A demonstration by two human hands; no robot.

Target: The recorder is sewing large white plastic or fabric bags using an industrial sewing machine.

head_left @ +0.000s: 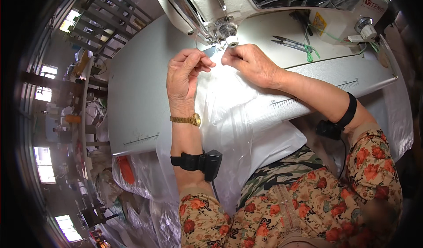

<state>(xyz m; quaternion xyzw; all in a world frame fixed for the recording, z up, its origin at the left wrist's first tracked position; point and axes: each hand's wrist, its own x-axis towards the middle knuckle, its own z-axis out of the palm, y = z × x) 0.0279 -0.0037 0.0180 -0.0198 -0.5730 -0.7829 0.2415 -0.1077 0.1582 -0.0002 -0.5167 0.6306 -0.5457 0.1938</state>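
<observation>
At the needle area of a white sewing machine [200, 3], both my hands are raised with their fingertips close together. My left hand [184, 71] is closed, thumb and fingers curled in a pinch just left of the needle. On the right, my right hand [257, 65] pinches beside the presser foot. Whatever lies between the fingertips is too small or too brightly lit to make out. Thin white fabric [224, 93] lies under and between my hands, running from the needle over the table's front edge toward my lap.
Tweezers [291, 44] and a tangle of green thread [310, 56] lie right of the needle on the machine bed. The grey table [136, 89] has printed rulers near its front edge. Clear plastic sheeting [165, 204] hangs below, with a red-orange item [125, 171] at left.
</observation>
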